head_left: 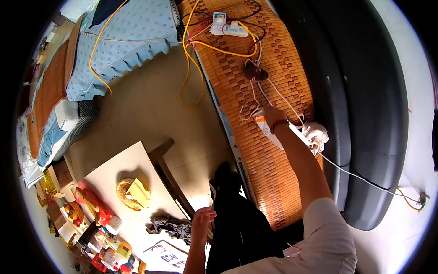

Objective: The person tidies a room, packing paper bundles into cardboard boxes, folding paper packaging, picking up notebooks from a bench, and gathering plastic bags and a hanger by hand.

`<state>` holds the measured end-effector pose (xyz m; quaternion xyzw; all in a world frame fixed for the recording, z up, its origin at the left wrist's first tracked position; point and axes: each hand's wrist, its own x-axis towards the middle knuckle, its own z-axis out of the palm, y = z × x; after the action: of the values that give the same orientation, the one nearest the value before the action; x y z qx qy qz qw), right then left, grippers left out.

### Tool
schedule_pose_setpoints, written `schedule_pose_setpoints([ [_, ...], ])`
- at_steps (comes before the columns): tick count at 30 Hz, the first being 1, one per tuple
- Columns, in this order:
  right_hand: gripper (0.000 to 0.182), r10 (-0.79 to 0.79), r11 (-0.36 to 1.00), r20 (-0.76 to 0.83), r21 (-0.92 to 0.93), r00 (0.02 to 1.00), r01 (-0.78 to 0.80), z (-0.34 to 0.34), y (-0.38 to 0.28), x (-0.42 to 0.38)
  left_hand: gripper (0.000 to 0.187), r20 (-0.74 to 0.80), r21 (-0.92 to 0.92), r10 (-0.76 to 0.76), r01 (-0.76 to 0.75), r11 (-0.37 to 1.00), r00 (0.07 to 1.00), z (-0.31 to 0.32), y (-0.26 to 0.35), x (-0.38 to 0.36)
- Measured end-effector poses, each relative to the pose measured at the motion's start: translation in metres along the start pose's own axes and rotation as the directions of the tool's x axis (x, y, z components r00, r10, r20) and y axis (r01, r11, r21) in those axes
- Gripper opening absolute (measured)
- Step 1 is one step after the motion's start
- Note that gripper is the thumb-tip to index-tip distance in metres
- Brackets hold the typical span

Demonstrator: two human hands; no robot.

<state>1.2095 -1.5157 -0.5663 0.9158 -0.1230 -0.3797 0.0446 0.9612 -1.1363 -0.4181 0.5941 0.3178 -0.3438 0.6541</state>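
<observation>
My right hand, with a beaded bracelet at its wrist, reaches over the woven bamboo mat. It is at the upper end of a white and orange packet; its fingers are too small and dark to make out. Above the hand lies a dark red and black object with pale cords around it. A crumpled pale cloth lies to the right of the packet. My left hand hangs beside my dark trousers, near the table edge, fingers loosely curled and apart, holding nothing.
A power strip with yellow and black cables sits at the mat's top. The black sofa back runs along the right. A white table at lower left bears a round basket, dark cloth and bottles. A blue-covered bed stands upper left.
</observation>
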Motion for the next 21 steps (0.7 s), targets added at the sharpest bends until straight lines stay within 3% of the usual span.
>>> schedule_pose_setpoints([
  [2,0.039,-0.227,0.970,-0.086,-0.105,0.970,0.217,0.007,0.003,-0.013,0.032,0.022,0.017,-0.001,0.000,1.000,1.000,0.002,0.006,0.013],
  [3,0.036,-0.269,0.961,-0.229,-0.125,0.936,0.246,0.027,0.007,-0.016,0.032,0.038,0.034,0.021,-0.022,0.999,0.999,0.004,0.009,0.020],
  [4,0.036,-0.216,0.976,0.002,-0.021,0.976,0.216,-0.001,-0.001,-0.041,0.032,0.055,0.050,0.041,-0.043,0.998,0.998,0.005,0.011,0.029],
  [7,0.038,-0.302,0.953,0.041,0.043,0.952,0.300,0.035,0.010,-0.078,0.035,0.124,0.102,0.054,-0.067,0.993,0.991,0.021,0.028,0.060],
  [10,0.038,-0.290,0.950,0.126,0.157,0.949,0.269,0.049,0.020,-0.138,0.038,0.271,0.097,0.123,-0.155,0.983,0.955,0.038,0.025,0.111],
  [13,0.036,-0.256,0.964,0.202,0.126,0.946,0.234,0.089,0.033,-0.177,0.042,0.423,0.325,0.096,-0.250,0.912,0.901,0.064,0.045,0.154],
  [14,0.033,-0.255,0.959,0.118,0.157,0.960,0.235,0.105,0.037,-0.191,0.042,0.468,0.384,0.120,-0.323,0.865,0.875,0.078,0.052,0.164],
  [17,0.029,-0.221,0.950,0.160,0.260,0.962,0.175,0.139,0.041,-0.214,0.045,0.518,0.423,0.125,-0.381,0.822,0.846,0.125,0.052,0.198],
  [19,0.027,-0.214,0.942,0.171,0.297,0.962,0.157,0.156,0.038,-0.223,0.053,0.626,0.472,0.446,-0.766,0.436,0.639,0.156,0.048,0.215],
  [20,0.027,-0.217,0.936,0.159,0.313,0.963,0.159,0.167,0.037,-0.225,0.053,0.633,0.474,0.432,-0.763,0.440,0.642,0.170,0.046,0.220],
  [21,0.027,-0.213,0.935,0.168,0.322,0.963,0.150,0.171,0.034,-0.228,0.058,0.661,0.556,0.380,-0.762,0.332,0.647,0.184,0.051,0.219],
])
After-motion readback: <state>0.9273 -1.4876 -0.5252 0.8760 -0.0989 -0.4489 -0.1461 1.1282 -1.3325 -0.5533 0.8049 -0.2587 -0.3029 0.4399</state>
